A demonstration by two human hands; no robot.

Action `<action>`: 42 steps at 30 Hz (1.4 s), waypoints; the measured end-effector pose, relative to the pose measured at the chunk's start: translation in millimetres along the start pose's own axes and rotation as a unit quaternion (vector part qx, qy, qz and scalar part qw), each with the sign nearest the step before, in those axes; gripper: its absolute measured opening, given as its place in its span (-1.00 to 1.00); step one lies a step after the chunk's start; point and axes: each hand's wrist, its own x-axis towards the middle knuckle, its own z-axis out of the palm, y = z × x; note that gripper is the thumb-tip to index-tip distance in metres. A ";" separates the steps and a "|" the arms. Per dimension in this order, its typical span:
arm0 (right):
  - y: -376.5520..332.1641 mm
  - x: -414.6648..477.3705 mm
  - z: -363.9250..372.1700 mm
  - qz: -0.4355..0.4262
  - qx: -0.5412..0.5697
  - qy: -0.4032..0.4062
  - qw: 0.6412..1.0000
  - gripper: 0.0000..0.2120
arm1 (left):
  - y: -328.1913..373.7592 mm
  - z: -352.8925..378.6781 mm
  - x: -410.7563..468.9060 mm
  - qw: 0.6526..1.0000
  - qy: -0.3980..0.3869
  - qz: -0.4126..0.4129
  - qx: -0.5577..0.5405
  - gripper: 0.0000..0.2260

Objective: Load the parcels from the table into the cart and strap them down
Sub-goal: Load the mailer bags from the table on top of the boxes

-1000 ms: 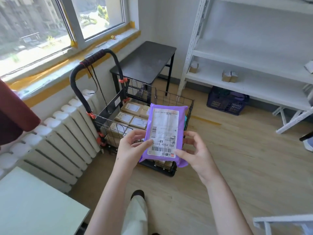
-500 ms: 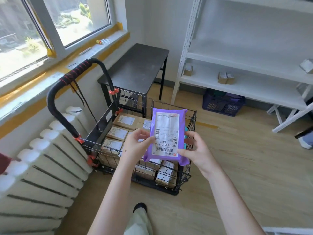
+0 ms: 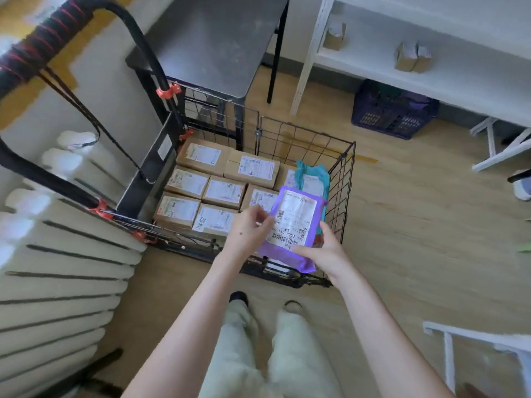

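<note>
Inside cart, eight boxes, one teal mailer; above, purple mailer.

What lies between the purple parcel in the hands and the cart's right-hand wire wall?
A teal parcel, inside the cart beside that wire wall, just right of the purple parcel; the head view shows it.

Both bare forearms are stretched forward and down from the bottom of the view and are angled in toward each other. The left hand is seen from the back, its fingers curled, and the left edge of a purple parcel is pinched between its thumb and fingertips. The right hand is set lower, at the parcel's right side: its thumb is laid across the front near the bottom edge and its fingers are wrapped behind.
</note>
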 end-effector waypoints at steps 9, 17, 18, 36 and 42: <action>64.6 126.0 2.3 0.186 0.013 -0.042 0.982 -0.75 | -58.2 67.5 97.0 0.967 -0.160 -0.120 0.158 -0.90; 121.7 186.4 17.3 0.283 -0.050 -0.047 0.957 -0.81 | -103.8 117.9 137.2 0.927 -0.258 -0.158 0.221 -0.86; 127.1 192.1 18.8 0.284 -0.055 -0.036 0.957 -0.81 | -105.7 123.0 141.5 0.920 -0.273 -0.151 0.235 -0.82; 171.7 242.9 35.8 0.249 0.051 0.225 0.941 -0.69 | -160.3 165.9 177.9 0.867 -0.334 -0.025 0.370 -0.84; 173.1 247.6 38.0 0.263 0.087 0.204 0.939 -0.58 | -169.9 167.6 172.0 0.889 -0.307 -0.009 0.339 -0.95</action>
